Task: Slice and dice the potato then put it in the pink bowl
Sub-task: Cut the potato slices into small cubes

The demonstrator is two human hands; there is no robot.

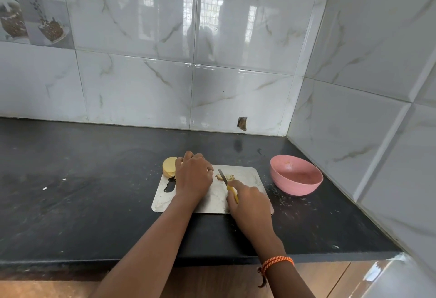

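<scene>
Head view: the right hand (250,201) gripped a yellow-handled knife (227,183), blade down at small potato pieces (227,177) on the steel cutting board (245,175). The left hand (193,175) lay curled beside stacked potato slices (169,166); whether it held anything could not be told. The pink bowl (296,178) stood just right of the board.

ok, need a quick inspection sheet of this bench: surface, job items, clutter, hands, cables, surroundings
Surface: black countertop, speckled with crumbs.
Job's things: potato slices stacked at the steel cutting board left end; diced bits mid-board; pink bowl to the right, near empty.
Clutter: nothing seen.
Hands: left hand rests on board, curled; right hand grips yellow-handled knife.
Cables: nothing seen.
Surroundings: marbled wall tiles, corner on right.
</scene>
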